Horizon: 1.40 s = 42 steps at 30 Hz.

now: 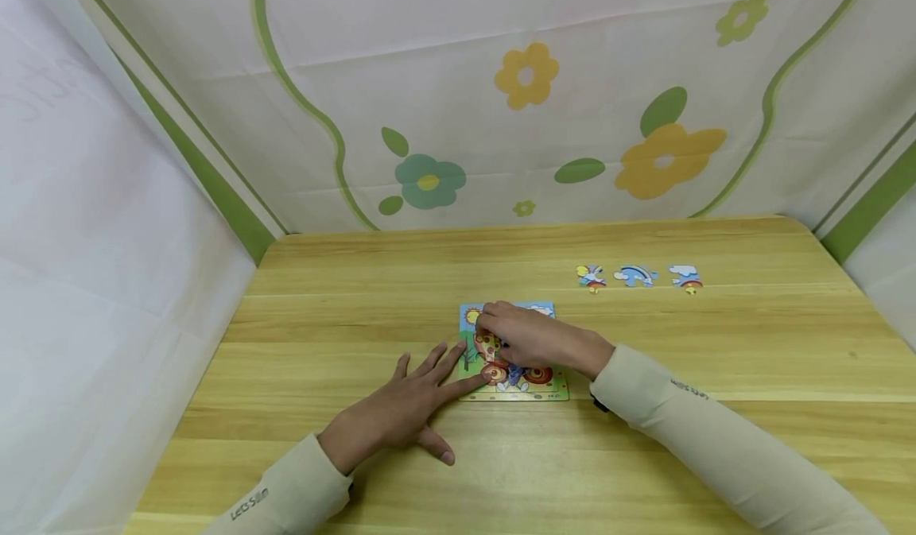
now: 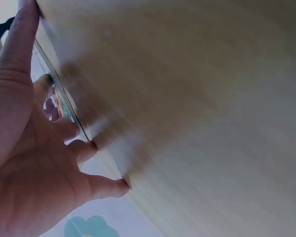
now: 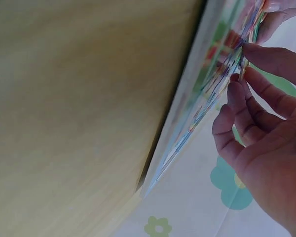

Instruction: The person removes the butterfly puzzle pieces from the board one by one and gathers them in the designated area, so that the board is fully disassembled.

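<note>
A flat jigsaw puzzle board (image 1: 561,392) with a butterfly picture, a sun and a tree lies on the wooden table. My right hand (image 1: 533,336) is over its upper middle. Between thumb and fingertips it pinches a thin puzzle piece (image 3: 243,69), seen edge-on close to the board's face in the right wrist view. My left hand (image 1: 401,408) is spread flat at the board's left side, fingertips on the board's left part and on the table, thumb stretched out toward me. The right hand hides part of the picture from the head view.
Three loose puzzle pieces lie in a row beyond the board to the right: one with a yellow patch (image 1: 590,276), a rainbow piece (image 1: 635,276) and a cloud piece (image 1: 685,276). A flower-printed cloth (image 1: 458,82) hangs behind the table (image 1: 322,304).
</note>
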Each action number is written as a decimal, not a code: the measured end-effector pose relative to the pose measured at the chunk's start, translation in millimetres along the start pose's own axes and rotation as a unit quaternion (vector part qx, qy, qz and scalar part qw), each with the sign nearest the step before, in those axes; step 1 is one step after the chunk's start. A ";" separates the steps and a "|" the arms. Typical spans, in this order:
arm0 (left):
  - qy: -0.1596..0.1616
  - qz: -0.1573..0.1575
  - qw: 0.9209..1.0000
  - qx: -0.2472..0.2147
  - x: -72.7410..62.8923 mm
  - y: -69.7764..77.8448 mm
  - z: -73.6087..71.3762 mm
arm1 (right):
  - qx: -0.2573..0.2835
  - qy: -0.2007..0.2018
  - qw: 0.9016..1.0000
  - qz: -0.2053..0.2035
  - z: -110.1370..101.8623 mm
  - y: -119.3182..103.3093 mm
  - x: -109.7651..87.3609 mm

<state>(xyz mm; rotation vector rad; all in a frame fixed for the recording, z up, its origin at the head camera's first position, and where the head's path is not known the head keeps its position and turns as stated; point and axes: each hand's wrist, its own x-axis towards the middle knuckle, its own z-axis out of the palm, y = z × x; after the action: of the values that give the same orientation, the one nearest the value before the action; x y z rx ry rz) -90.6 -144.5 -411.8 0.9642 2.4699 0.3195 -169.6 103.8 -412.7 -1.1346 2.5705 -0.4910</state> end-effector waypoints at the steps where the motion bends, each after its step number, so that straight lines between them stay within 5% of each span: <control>1: 0.000 0.000 1.000 0.001 0.0 0.0 0.0 | 0.001 -0.001 1.000 0.000 -0.2 -0.4 -0.5; 29: -0.005 -0.004 1.000 -0.009 -0.2 1.5 -2.0 | 0.050 0.013 0.998 0.023 -2.5 -2.7 -3.4; 42: -0.005 -0.006 1.000 -0.023 -1.4 1.3 -1.5 | 0.102 0.036 0.994 0.019 -8.3 20.6 -27.0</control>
<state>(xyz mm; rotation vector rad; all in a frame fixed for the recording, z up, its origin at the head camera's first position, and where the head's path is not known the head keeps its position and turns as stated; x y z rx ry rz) -89.7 -144.6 -409.6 0.9297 2.4466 0.3647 -168.9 138.6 -410.5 -1.0128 2.5274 -0.7780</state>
